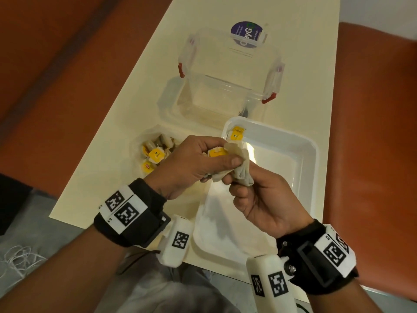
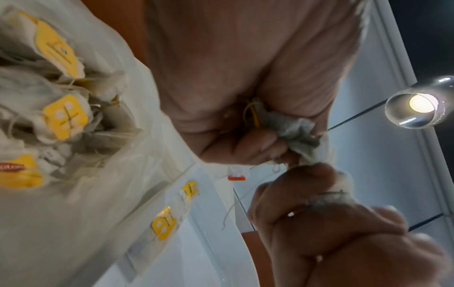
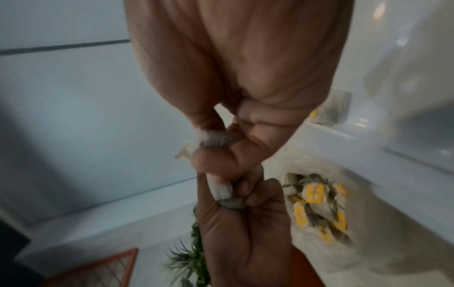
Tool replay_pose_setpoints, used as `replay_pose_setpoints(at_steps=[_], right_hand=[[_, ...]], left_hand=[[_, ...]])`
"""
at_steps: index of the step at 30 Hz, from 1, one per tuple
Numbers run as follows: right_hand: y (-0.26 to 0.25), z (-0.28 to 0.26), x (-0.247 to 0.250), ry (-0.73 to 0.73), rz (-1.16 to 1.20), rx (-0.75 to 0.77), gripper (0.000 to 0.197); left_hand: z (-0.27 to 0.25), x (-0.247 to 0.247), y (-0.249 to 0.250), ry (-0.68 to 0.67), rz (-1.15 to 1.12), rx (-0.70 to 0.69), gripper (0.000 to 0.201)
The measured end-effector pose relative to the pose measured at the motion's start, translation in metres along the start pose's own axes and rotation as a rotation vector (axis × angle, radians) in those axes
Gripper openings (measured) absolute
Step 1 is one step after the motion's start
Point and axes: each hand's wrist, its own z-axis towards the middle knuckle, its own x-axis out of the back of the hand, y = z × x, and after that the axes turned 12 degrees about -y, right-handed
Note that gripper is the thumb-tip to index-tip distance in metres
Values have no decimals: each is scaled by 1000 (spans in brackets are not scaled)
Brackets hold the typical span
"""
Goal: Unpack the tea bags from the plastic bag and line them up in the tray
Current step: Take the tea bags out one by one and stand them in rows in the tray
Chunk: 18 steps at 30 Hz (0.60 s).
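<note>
The plastic bag [image 1: 155, 152] at left on the surface [image 1: 112, 154] contains tea bags with yellow tags. The left hand [image 1: 191, 163] and right hand [image 1: 266, 199] pinch crumpled tea bags [image 1: 239, 170] above the white tray [image 1: 300, 177], which contains one tea bag [image 1: 237, 133] in its far-left corner.

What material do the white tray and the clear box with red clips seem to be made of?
White tray: probably plastic, smooth and semi-glossy; it shows soft light reflections and rounded moulded corners. Clear box: apparently transparent hard plastic; the table shows through its walls, and its red clips look like moulded plastic too.
</note>
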Motion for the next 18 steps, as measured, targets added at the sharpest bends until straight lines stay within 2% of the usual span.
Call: replay_pose_setpoints(at_steps=[5,11,18], right_hand=[[11,-7,8,100,-314,79,44],[12,-12,9,143,-623,172,36],[11,-9,13,97,-680,185,30]], left_hand=[[0,-2,-3,50,-58,11,17],[-4,3,-6,72,7,49,18],[-9,13,-15,112,-5,64,24]])
